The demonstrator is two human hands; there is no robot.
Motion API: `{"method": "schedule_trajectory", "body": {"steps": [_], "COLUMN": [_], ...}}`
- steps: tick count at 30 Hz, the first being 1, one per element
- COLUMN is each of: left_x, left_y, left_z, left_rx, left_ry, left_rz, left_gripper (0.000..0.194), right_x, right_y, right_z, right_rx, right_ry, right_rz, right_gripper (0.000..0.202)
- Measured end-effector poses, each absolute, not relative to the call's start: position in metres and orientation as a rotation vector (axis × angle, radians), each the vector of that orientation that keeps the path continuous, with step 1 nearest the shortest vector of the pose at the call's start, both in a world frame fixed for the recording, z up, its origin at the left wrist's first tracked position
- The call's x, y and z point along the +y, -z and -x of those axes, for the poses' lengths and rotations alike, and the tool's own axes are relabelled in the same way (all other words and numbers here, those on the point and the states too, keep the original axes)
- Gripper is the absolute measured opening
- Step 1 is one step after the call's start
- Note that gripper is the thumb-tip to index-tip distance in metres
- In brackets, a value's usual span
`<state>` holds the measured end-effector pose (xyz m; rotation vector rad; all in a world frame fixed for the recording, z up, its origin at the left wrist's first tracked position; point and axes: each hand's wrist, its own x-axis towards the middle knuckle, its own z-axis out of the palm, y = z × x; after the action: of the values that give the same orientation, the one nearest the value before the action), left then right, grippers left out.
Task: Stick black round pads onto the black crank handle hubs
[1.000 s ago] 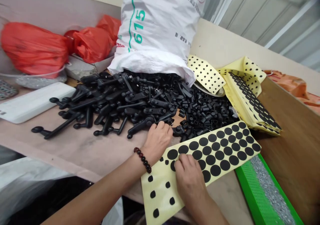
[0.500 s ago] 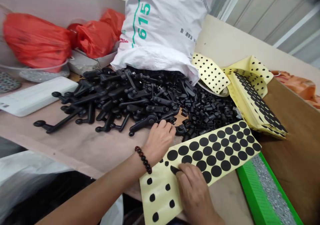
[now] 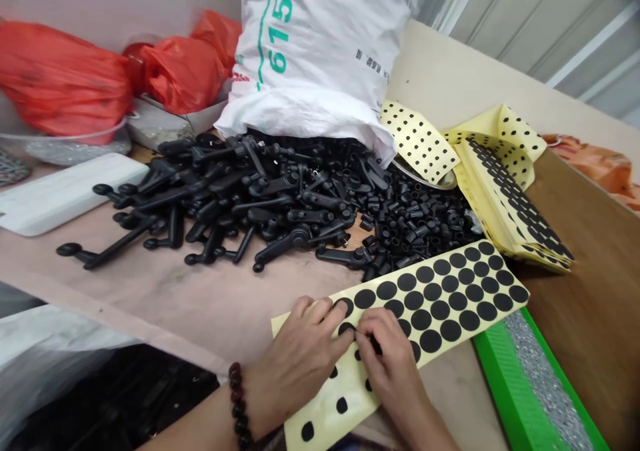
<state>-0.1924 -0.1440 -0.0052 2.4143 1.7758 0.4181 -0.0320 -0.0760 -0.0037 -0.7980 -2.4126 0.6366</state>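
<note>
My left hand (image 3: 310,351), a bead bracelet on its wrist, lies on a yellow sheet of round black stickers (image 3: 450,301), index finger and thumb apart. Close beside its fingertips, my right hand (image 3: 393,364) has thumb and index finger pinched around a black sticker, mostly hidden by the fingers. Large black discs fill the sheet's right part, with smaller black dots at its lower left. Beyond the hands lies a heap of black crank handles (image 3: 273,214). One crank handle (image 3: 343,256) sits at the heap's front, apart from my left hand.
Small black caps (image 3: 415,221) are heaped right of the cranks, below a white woven sack (image 3: 320,51). More folded sticker sheets (image 3: 515,197) lie at right. A green tray (image 3: 510,371) holds small metal pieces. Red bags (image 3: 65,81) and a white box (image 3: 70,194) stand left.
My left hand has moved from the crank heap back down onto the sheet, next to my right hand. A crank handle now shows where it was. My right hand has moved slightly.
</note>
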Motion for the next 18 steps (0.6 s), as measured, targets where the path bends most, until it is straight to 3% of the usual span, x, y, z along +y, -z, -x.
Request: {"method": "schedule_trajectory", "body": {"steps": [8,18], "left_x": [-0.152,-0.152], "left_y": [0.008,0.009], "left_z": [0.184,0.182], "left_rx": [1.873,1.915], "left_ry": [-0.333,-0.337], "left_rz": [-2.506,-2.493], "left_gripper": [0.024,0.031], "right_x": [-0.090,-0.078], "right_y": [0.009,0.004], "right_z": [0.028,0.012], "right_rx": [-2.342,-2.259], "right_ry": [-0.377,-0.611], "right_rz": [0.687,0.889], "right_gripper": [0.020,0.019]}}
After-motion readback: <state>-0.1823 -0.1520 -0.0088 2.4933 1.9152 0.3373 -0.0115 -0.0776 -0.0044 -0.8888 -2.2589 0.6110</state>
